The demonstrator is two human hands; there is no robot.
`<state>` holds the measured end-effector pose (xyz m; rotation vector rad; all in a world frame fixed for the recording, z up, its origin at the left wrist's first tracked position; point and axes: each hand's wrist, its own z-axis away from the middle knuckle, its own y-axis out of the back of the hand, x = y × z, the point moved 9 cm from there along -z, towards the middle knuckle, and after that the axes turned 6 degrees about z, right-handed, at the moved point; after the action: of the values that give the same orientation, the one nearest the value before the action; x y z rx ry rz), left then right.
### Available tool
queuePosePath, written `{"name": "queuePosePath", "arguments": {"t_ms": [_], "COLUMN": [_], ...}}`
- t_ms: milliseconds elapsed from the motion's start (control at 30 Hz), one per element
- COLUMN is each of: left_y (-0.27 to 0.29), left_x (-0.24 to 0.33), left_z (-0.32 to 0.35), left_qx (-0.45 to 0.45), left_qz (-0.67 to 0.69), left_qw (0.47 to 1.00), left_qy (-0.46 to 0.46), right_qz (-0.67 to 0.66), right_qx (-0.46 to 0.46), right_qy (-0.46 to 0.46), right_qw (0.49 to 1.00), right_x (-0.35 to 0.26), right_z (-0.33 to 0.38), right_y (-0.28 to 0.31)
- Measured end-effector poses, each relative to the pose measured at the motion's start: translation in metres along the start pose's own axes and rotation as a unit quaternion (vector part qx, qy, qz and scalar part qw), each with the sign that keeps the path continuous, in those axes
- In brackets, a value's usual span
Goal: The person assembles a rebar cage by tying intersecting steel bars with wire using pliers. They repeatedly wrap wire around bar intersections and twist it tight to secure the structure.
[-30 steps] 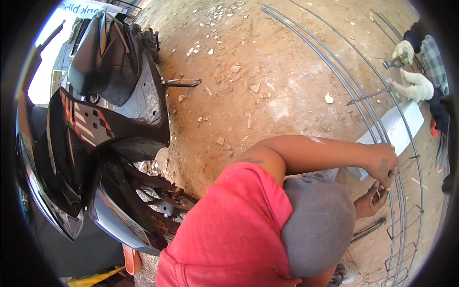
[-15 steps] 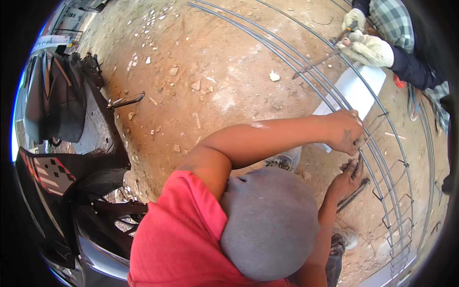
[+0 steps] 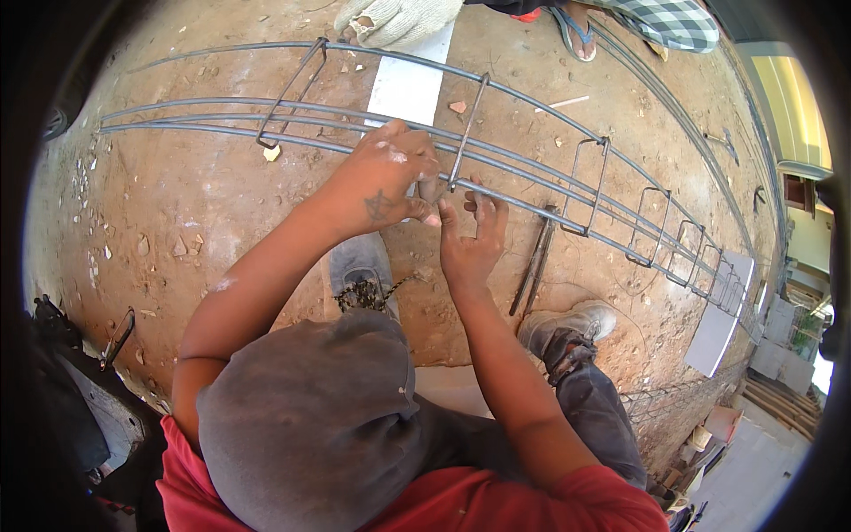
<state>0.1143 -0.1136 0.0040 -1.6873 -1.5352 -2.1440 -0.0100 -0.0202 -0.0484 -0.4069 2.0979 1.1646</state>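
A long cage of grey steel bars (image 3: 532, 195) with bent wire stirrups (image 3: 591, 186) stretches across in front of me. My left hand (image 3: 390, 173) is closed over the near bar, left of a stirrup; the bar runs under its fingers. Just right of it, my right hand (image 3: 474, 235) is at the same bar by the stirrup's lower corner, fingers bent. The left thumb nearly meets the right hand's fingers, and anything small pinched there is hidden. Dark long-handled pincers (image 3: 534, 262) lie on the ground to the right, their head below the near bar.
Another person's gloved hand (image 3: 399, 19) is at the cage's far bar, above a white board (image 3: 408, 84). A sandalled foot (image 3: 581, 37) stands beyond. Loose bars (image 3: 683, 97) lie at the far right, a pale panel (image 3: 720, 319) under the cage's right end. My shoes (image 3: 363, 266) are close below.
The view has swung right, so the cage now runs across instead of down the right side. The co-worker's tool is out of view. Both my hands stay together at the near bar.
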Motion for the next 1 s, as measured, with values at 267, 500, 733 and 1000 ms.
{"name": "queuePosePath", "arguments": {"t_ms": [267,500,733,1000], "left_y": [0.006,0.009,0.002,0.002], "left_x": [-0.001,-0.007,-0.003,0.001], "left_z": [-0.003,0.002,0.003,0.006], "left_qx": [-0.018,0.022,0.025,0.073], "left_qz": [0.044,0.023,0.004,-0.004], "left_qw": [0.996,0.996,1.0,0.996], "left_qy": [0.075,0.087,0.009,-0.052], "right_qz": [0.041,0.044,0.054,0.077], "right_qx": [-0.004,0.036,0.02,0.008], "right_qy": [0.049,0.015,0.008,0.011], "right_qw": [0.998,0.998,0.998,0.997], "right_x": [-0.01,-0.008,-0.006,-0.014], "right_z": [-0.008,-0.007,-0.012,-0.014], "right_y": [-0.019,-0.011,-0.007,-0.006]}}
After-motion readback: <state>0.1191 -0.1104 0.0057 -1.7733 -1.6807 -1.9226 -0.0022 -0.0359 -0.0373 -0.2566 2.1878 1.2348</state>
